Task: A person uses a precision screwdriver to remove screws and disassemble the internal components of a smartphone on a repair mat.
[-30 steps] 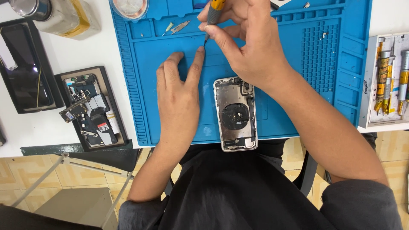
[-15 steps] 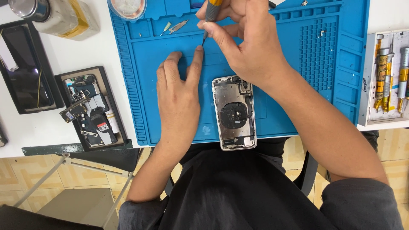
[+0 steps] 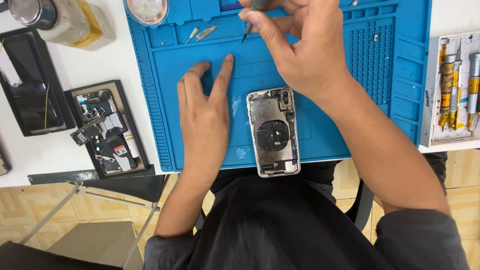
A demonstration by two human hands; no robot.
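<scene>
Beside the left hand [image 3: 202, 112] — opened phone [image 3: 273, 131], right hand [image 3: 305, 47] beyond.

Bare blue mat [image 3: 350, 100] lies open right of the opened phone [image 3: 273, 132]; the parts tray [image 3: 107, 130] crowds the left.

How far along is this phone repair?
Already done: the phone shell lies opened and largely stripped on the blue mat, and removed parts sit in the black tray. In hand: the right hand holds a screwdriver beside the left hand, whose forefinger presses the mat. Left: the shell remains unassembled.
</scene>
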